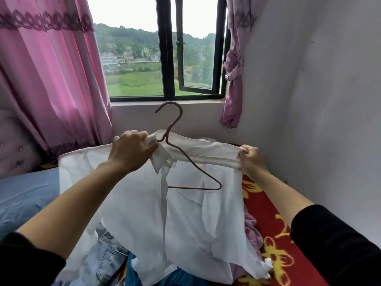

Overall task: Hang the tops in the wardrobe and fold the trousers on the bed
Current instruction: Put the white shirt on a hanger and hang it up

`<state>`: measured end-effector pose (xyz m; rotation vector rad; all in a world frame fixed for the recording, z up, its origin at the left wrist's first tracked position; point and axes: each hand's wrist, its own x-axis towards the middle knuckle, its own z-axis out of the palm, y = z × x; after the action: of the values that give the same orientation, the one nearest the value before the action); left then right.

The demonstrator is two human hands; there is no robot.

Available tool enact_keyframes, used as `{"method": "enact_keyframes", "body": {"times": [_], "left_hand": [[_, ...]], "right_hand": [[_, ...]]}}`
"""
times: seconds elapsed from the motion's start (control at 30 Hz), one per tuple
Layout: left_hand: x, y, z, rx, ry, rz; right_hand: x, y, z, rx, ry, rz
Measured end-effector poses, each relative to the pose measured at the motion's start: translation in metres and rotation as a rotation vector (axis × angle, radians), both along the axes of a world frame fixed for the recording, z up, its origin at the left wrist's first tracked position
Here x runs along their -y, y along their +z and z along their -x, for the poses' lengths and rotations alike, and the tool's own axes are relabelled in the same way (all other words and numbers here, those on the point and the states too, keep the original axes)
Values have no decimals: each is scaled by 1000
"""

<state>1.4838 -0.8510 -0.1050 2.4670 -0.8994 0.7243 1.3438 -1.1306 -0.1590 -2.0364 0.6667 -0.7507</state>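
Head view: the left hand [132, 149] is gripping collar and wire hanger [193, 188] together, the right hand [252, 159] is pinching a shoulder, and the white shirt [185, 213], seemingly light and limp, is sagging between them, likely handling best by its seams.

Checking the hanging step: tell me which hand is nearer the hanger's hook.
Left. The left hand pinches the white shirt by its collar, just below the hook; the right hand grips its shoulder, far to the right.
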Motion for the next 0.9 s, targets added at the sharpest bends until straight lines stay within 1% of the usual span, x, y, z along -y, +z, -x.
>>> {"method": "enact_keyframes", "body": {"times": [0.1, 0.13, 0.17, 0.2, 0.27, 0.3, 0.33, 0.37, 0.4, 0.47, 0.5, 0.57, 0.6, 0.67, 0.73, 0.8, 0.9], "left_hand": [[0, -2, 3, 79, 50, -19], [0, -3, 4, 102, 68, -15], [-1, -4, 4, 122, 88, 0], [0, -5, 5, 138, 107, 15], [2, -8, 6, 115, 141, 31], [4, -8, 7, 83, 146, 47], [6, -8, 8, 34, 138, 81], [6, -6, 10, -19, 118, 132], [5, -3, 11, -65, 92, 195], [-2, 8, 14, -155, 24, 340], [-7, 14, 17, -196, -4, 403], [-18, 28, 22, -270, -62, 495], [-22, 35, 24, -318, -94, 533], [-28, 46, 26, -417, -147, 594], [-33, 56, 26, -441, -156, 650], [-43, 68, 29, -380, -93, 685], [-69, 80, 32, -224, -66, 727]], "right_hand": [[-8, 12, 1, 59, -65, 109], [-12, 16, -1, 66, -77, 82], [-19, 20, -3, 97, -59, -4], [-29, 27, -4, 142, -2, -160], [-53, 43, -2, 207, 212, -507], [-68, 52, 0, 209, 362, -602], [-77, 59, 0, 180, 492, -584], [-84, 64, 0, 140, 584, -493], [-88, 67, 0, 108, 625, -367], [-89, 66, -3, 47, 625, -101], [-88, 63, -6, 9, 575, 43], [-84, 56, -11, -51, 363, 350], [-83, 55, -15, -46, 272, 457], [-88, 57, -25, -21, 194, 551], [-102, 69, -34, 35, 162, 527], [-114, 88, -41, 107, 110, 544], [-122, 116, -46, 110, 39, 667]]}}
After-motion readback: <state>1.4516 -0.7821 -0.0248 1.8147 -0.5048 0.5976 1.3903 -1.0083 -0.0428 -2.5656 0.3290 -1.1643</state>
